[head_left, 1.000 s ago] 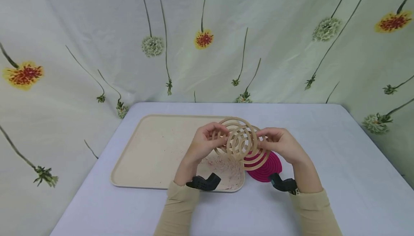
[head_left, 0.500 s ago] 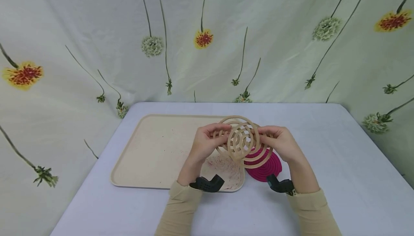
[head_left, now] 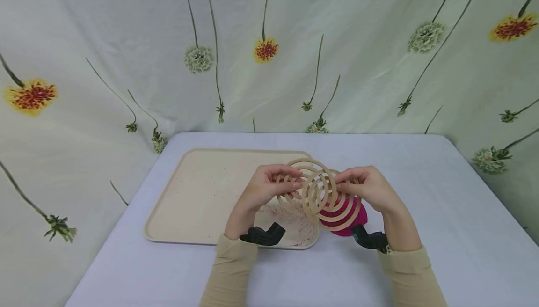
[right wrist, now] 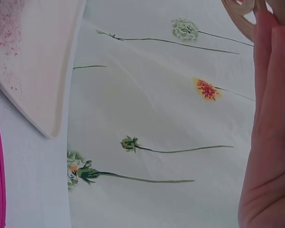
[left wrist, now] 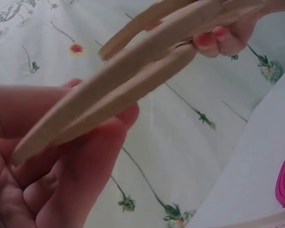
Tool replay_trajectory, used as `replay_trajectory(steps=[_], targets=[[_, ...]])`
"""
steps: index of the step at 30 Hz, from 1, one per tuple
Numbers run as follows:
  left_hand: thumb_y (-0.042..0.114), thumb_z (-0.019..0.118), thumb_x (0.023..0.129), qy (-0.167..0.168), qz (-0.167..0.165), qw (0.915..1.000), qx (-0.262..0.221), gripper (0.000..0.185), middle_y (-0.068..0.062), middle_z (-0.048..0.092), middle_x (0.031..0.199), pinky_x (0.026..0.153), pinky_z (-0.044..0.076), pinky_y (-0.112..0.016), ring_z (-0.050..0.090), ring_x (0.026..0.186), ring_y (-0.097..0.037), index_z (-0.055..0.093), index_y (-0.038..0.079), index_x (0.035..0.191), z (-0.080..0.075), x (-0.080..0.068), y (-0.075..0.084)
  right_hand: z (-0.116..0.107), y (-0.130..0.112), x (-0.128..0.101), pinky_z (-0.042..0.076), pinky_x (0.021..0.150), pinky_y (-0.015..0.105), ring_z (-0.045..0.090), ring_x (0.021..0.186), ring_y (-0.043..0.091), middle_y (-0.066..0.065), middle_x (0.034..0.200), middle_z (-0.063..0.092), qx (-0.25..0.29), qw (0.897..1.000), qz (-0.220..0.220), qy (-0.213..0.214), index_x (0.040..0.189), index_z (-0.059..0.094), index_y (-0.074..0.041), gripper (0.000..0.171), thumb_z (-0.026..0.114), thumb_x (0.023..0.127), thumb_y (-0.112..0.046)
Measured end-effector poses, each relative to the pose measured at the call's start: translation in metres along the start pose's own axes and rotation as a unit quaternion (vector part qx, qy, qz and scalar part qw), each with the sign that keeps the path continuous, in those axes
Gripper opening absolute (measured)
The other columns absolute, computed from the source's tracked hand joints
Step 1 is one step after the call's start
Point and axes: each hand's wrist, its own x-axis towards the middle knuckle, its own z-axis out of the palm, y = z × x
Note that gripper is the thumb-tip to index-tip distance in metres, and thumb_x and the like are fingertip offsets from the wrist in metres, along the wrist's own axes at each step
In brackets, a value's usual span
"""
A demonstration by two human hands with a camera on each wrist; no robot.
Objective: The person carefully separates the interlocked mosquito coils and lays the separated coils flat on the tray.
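Note:
Two interlocked tan spiral coils [head_left: 317, 192] hang above the table, held between both hands. My left hand [head_left: 264, 186] pinches the left coil's rim, and my right hand [head_left: 367, 186] pinches the right coil's rim. In the left wrist view the tan coils [left wrist: 128, 80] run edge-on across my left hand's fingers [left wrist: 71, 166]. In the right wrist view my right hand's fingers [right wrist: 270, 128] fill the right side, with a bit of coil [right wrist: 240, 14] at the top. A magenta spiral coil [head_left: 351, 220] lies flat on the table under the tan ones.
A beige tray [head_left: 198, 194] with pink dust in its near right corner lies left of centre on the pale table [head_left: 442, 213]. A flower-printed cloth [head_left: 269, 49] hangs behind and around the table. Black wrist mounts [head_left: 261, 236] sit on both forearms.
The tan coils have dropped slightly and their overlap has shifted, the right coil now lower over the magenta one. Both hands keep their hold.

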Motion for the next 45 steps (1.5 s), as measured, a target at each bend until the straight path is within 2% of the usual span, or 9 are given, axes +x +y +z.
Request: replay_trajectory(steps=[4, 9, 16, 20, 26, 32, 36, 41, 45], targets=[[-0.005, 0.065, 0.083, -0.05, -0.006, 0.9986, 0.016, 0.021, -0.017, 0.069, 0.092, 0.059, 0.056, -0.03, 0.064, 0.067, -0.013, 0.064, -0.011, 0.104, -0.008, -0.002, 0.001, -0.006, 0.001, -0.001, 0.055, 0.06, 0.025, 0.064, 0.069, 0.01, -0.001, 0.082, 0.07, -0.022, 0.998, 0.011, -0.058, 0.094, 0.066, 0.015, 0.013, 0.061, 0.085, 0.006], [-0.008, 0.064, 0.083, -0.058, 0.003, 0.9981, 0.019, 0.021, -0.018, 0.068, 0.093, 0.059, 0.056, -0.03, 0.064, 0.068, -0.013, 0.064, -0.012, 0.104, -0.011, -0.003, -0.001, -0.006, 0.003, -0.001, 0.056, 0.063, 0.026, 0.065, 0.074, 0.009, -0.001, 0.085, 0.07, -0.029, 0.997, 0.004, -0.073, 0.096, 0.063, 0.018, 0.016, 0.06, 0.086, 0.007], [-0.006, 0.065, 0.084, 0.017, 0.03, 0.9994, -0.006, 0.021, -0.015, 0.068, 0.09, 0.059, 0.056, -0.027, 0.064, 0.067, -0.015, 0.063, -0.013, 0.104, -0.005, 0.001, -0.003, 0.006, 0.0, 0.003, 0.053, 0.06, 0.023, 0.06, 0.071, 0.011, -0.003, 0.083, 0.069, -0.024, 0.999, -0.009, 0.034, 0.102, 0.061, 0.019, 0.021, 0.061, 0.087, 0.005], [-0.01, 0.063, 0.083, 0.061, 0.053, 0.9961, -0.036, 0.021, -0.016, 0.068, 0.091, 0.058, 0.056, -0.026, 0.065, 0.065, -0.012, 0.061, -0.017, 0.102, 0.0, 0.004, -0.004, 0.014, 0.0, 0.007, 0.05, 0.047, 0.023, 0.059, 0.062, 0.01, -0.004, 0.077, 0.068, -0.003, 0.997, -0.023, 0.078, 0.103, 0.059, 0.021, 0.021, 0.058, 0.088, 0.006], [-0.015, 0.061, 0.082, 0.133, 0.093, 0.9846, -0.064, 0.022, -0.013, 0.069, 0.092, 0.061, 0.056, -0.025, 0.066, 0.071, -0.011, 0.058, -0.021, 0.103, 0.013, 0.009, -0.006, 0.025, -0.002, 0.011, 0.053, 0.054, 0.021, 0.065, 0.066, 0.009, -0.004, 0.079, 0.069, 0.053, 0.985, -0.019, 0.162, 0.103, 0.068, 0.008, 0.018, 0.058, 0.089, 0.005], [-0.014, 0.062, 0.081, 0.194, 0.092, 0.9704, -0.109, 0.028, -0.019, 0.069, 0.095, 0.061, 0.056, -0.026, 0.068, 0.073, -0.013, 0.058, -0.02, 0.108, 0.017, 0.011, -0.006, 0.026, -0.002, 0.012, 0.054, 0.058, 0.02, 0.065, 0.065, 0.009, 0.0, 0.075, 0.069, 0.09, 0.972, -0.031, 0.217, 0.1, 0.072, -0.003, 0.017, 0.062, 0.088, 0.003], [-0.011, 0.063, 0.083, 0.158, 0.071, 0.979, -0.107, 0.031, -0.016, 0.069, 0.097, 0.062, 0.057, -0.027, 0.068, 0.072, -0.014, 0.057, -0.018, 0.112, 0.01, 0.007, -0.005, 0.019, 0.0, 0.009, 0.053, 0.055, 0.02, 0.064, 0.065, 0.009, 0.001, 0.076, 0.068, 0.08, 0.98, -0.047, 0.178, 0.1, 0.073, -0.006, 0.017, 0.062, 0.088, 0.001], [-0.007, 0.064, 0.083, 0.047, 0.035, 0.9969, -0.052, 0.03, -0.013, 0.067, 0.101, 0.063, 0.057, -0.031, 0.066, 0.071, -0.015, 0.06, -0.014, 0.112, -0.002, 0.003, -0.005, 0.005, 0.004, 0.003, 0.052, 0.051, 0.024, 0.059, 0.059, 0.011, 0.001, 0.076, 0.067, 0.021, 0.998, -0.041, 0.046, 0.097, 0.071, -0.007, 0.019, 0.061, 0.086, 0.005], [-0.006, 0.065, 0.082, -0.022, 0.007, 0.9996, -0.014, 0.03, -0.017, 0.065, 0.106, 0.063, 0.057, -0.035, 0.066, 0.078, -0.016, 0.061, -0.013, 0.111, -0.008, 0.0, -0.005, -0.001, 0.006, 0.001, 0.053, 0.047, 0.029, 0.058, 0.053, 0.014, 0.006, 0.07, 0.064, -0.017, 0.999, -0.013, -0.046, 0.097, 0.065, 0.001, 0.012, 0.063, 0.085, 0.004]])
